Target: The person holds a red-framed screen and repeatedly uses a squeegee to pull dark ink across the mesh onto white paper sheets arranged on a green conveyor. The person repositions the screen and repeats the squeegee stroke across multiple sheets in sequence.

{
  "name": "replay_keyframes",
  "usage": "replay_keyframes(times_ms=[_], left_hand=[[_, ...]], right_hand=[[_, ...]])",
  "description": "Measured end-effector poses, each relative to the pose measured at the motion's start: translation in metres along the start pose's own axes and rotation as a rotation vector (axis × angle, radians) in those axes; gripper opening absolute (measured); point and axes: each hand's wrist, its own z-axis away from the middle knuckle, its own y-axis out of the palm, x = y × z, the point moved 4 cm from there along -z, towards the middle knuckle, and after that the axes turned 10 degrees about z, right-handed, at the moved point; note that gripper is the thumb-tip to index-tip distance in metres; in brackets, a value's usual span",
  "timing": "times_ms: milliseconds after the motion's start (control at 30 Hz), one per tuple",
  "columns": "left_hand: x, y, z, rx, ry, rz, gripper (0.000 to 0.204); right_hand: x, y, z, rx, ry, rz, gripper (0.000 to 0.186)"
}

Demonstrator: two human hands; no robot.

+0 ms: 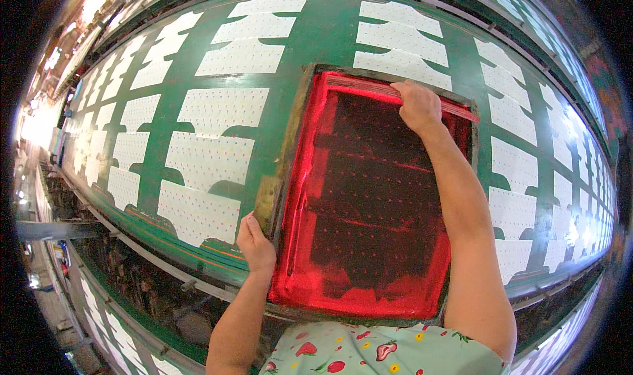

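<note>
A screen-printing frame (pixel 297 118) lies on a long green printing table (pixel 316 25), its mesh (pixel 376 197) dark in the middle with bright red ink round the sides. My right hand (pixel 420 106) grips a red-smeared squeegee (pixel 455 111) lying across the far end of the screen. My left hand (pixel 256 243) holds the frame's left edge, low down, beside a yellowish strip. Rows of white cut garment pieces (pixel 208 154) with small coloured dots lie on both sides of the screen; those under it are hidden.
Metal rails (pixel 79 223) run along the table's near and far edges. Parallel tables with more white pieces (pixel 115 335) show beyond both edges. A bright opening and clutter (pixel 39 124) are at the far left. My patterned green clothing (pixel 382 348) shows at the bottom.
</note>
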Motion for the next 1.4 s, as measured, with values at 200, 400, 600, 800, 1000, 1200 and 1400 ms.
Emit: replay_keyframes(times_ms=[200, 400, 600, 800, 1000, 1200, 1400], left_hand=[[0.001, 0.0, 0.0, 0.033, -0.021, 0.018, 0.041], [-0.002, 0.002, -0.003, 0.054, -0.002, 0.075, 0.043], [-0.007, -0.001, -0.001, 0.081, 0.012, 0.055, 0.042], [0.0, -0.003, -0.005, 0.097, 0.055, 0.116, 0.04], [0.007, -0.002, -0.005, 0.138, 0.075, 0.183, 0.051], [-0.005, -0.005, 0.0, 0.125, 0.082, 0.103, 0.064], [-0.004, -0.004, 0.0, 0.093, 0.139, -0.135, 0.06]], right_hand=[[-0.004, 0.007, -0.003, 0.067, -0.039, 0.023, 0.041], [-0.001, -0.015, 0.003, 0.366, -0.063, 0.016, 0.038], [0.047, -0.046, 0.103, 0.407, -0.186, -0.017, 0.033], [0.116, -0.09, 0.235, 0.484, -0.148, -0.054, 0.041], [0.175, -0.124, 0.355, 0.454, -0.113, -0.11, 0.041], [0.211, -0.139, 0.439, 0.365, -0.118, -0.131, 0.03], [0.221, -0.15, 0.486, 0.083, -0.135, -0.216, 0.048]])
